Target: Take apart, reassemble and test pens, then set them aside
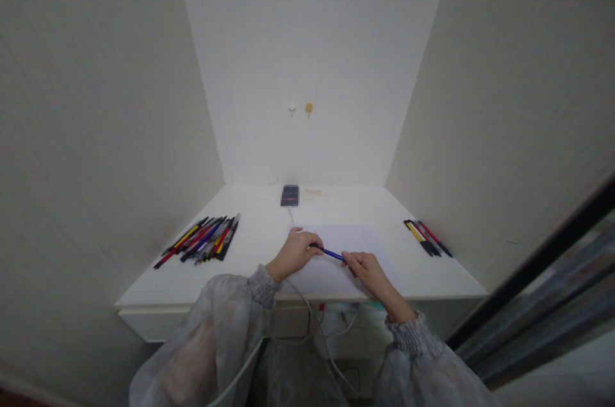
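Observation:
A blue pen [332,255] with a dark end stretches between my two hands, above a sheet of white paper [369,240] on the desk. My left hand [298,249] is closed on the pen's dark end. Around the other end, the fingers of my right hand [364,267] are closed too. Whether the dark end is a separate cap cannot be made out. Both hands are over the paper, close to the desk's front edge.
Several pens and markers [206,240] lie heaped on the desk's left side. A smaller group of pens [425,239] lies at the right. A phone [289,195] with a white cable [291,217] rests near the back wall. Side walls flank the white desk [259,208].

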Tool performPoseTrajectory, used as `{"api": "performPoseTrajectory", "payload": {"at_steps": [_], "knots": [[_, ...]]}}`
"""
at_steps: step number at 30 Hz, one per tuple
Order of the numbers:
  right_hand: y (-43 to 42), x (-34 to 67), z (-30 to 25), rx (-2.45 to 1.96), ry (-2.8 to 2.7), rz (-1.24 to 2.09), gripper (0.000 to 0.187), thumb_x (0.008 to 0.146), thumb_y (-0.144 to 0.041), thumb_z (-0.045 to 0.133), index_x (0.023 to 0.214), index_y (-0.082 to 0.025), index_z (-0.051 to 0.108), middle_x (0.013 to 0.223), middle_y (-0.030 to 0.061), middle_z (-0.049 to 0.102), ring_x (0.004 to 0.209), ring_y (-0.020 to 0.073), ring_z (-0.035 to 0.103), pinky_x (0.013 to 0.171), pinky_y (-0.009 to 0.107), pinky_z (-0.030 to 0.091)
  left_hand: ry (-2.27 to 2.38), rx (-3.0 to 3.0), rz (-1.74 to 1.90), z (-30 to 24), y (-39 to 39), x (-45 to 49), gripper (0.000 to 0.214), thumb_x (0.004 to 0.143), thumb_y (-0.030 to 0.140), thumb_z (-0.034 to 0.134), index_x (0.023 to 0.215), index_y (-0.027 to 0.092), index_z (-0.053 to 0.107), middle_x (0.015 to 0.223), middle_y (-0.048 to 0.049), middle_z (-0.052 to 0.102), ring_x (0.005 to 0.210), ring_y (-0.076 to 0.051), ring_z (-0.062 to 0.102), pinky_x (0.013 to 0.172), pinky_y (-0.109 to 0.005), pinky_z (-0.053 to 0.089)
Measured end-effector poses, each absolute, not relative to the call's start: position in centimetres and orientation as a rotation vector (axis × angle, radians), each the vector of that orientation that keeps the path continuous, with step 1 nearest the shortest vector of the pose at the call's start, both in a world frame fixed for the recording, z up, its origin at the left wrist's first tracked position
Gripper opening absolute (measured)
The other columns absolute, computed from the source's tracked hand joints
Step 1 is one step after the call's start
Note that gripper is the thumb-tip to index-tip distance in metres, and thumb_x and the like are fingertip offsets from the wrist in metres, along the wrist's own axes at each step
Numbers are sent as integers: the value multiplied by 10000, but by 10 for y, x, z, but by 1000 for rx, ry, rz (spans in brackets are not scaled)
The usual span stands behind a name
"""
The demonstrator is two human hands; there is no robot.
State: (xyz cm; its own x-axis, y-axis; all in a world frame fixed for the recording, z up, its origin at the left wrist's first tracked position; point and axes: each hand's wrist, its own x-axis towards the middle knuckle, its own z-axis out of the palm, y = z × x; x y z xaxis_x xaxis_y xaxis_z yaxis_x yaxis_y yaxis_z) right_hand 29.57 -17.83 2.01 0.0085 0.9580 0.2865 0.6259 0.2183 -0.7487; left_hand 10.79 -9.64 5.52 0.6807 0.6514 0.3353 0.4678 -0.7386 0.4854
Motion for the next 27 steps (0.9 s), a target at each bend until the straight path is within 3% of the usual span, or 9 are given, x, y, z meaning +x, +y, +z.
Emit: {"api": "performPoseTrajectory", "payload": {"at_steps": [3,5,9,14,17,19,21,25,27], "knots": [[-179,295,18,-1458,-1719,462,266,746,-408,506,844,-179,599,482,-47,464,473,105,416,480,217,317,868,2532,700,54,-96,108,107,726,264,548,787,214,620,827,26,665,811,-136,561,958,-384,196],[-179,295,17,-1445,-1714,421,281,697,-378,573,900,-184,566,540,-44,497,515,113,440,507,218,338,871,2533,692,54,-96,108,107,725,268,549,786,214,618,823,28,664,811,-136,560,955,-384,199],[-178,296,17,-1481,-1729,353,198,741,-358,518,732,-179,603,610,3,571,602,139,501,566,238,364,879,2541,685,55,-97,108,113,730,275,542,788,213,617,829,24,664,806,-136,562,958,-379,197],[-179,295,20,-1440,-1778,572,381,806,-405,408,598,-169,622,454,-11,509,485,116,471,499,223,339,859,2550,700,56,-97,108,115,728,278,545,789,213,619,828,20,665,817,-140,564,963,-376,187],[-181,294,19,-1444,-1718,640,395,822,-423,368,688,-160,631,461,-17,497,479,113,467,509,226,355,860,2553,702,56,-97,107,111,728,278,545,785,218,619,818,30,664,810,-135,565,964,-382,181],[-181,296,18,-1430,-1706,544,306,757,-425,491,868,-167,610,575,-11,548,545,124,492,546,234,376,877,2539,703,55,-97,107,113,730,280,540,788,220,617,823,34,663,809,-132,565,961,-384,184],[-181,299,18,-1410,-1717,395,339,690,-392,587,955,-181,574,714,11,586,645,144,514,605,251,395,907,2522,701,54,-97,107,118,731,280,537,794,217,615,829,31,662,808,-134,565,959,-387,187],[-178,301,17,-1435,-1751,181,185,737,-342,543,811,-191,617,782,43,622,784,187,525,723,303,385,943,2524,710,53,-96,107,116,724,275,543,791,215,617,819,25,662,812,-140,565,963,-396,177],[-177,300,18,-1478,-1753,217,205,752,-357,522,799,-190,632,730,39,632,741,187,538,685,296,389,932,2522,722,52,-96,107,105,717,271,553,780,217,617,808,31,661,809,-138,565,964,-398,174]]}}
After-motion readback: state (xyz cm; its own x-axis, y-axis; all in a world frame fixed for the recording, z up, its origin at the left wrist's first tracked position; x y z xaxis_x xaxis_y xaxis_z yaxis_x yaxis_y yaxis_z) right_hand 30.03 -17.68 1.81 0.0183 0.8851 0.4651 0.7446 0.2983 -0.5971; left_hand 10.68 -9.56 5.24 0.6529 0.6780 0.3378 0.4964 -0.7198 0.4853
